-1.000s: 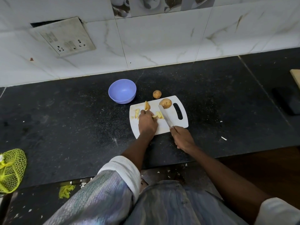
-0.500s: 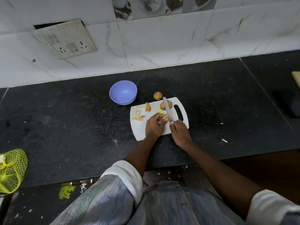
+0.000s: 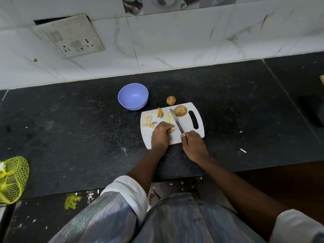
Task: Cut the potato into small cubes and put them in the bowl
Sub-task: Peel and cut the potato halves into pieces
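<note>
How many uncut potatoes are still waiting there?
2. One small round brown potato sits on the black counter just beyond the white plastic cutting board; a larger brown potato lies on the board's far edge, beside the knife tip. Its underside is hidden, so it may be partly cut.

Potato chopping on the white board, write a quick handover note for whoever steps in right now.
Right hand: gripping the knife, blade lying on the cutting board.
Left hand: fingers pinning a potato slice beside the blade.
Other wedges lie on the board; a potato half sits at its far edge, a small whole potato on the counter.
Done: wedges cut.
Left: dicing everything; the bowl is empty.
</note>
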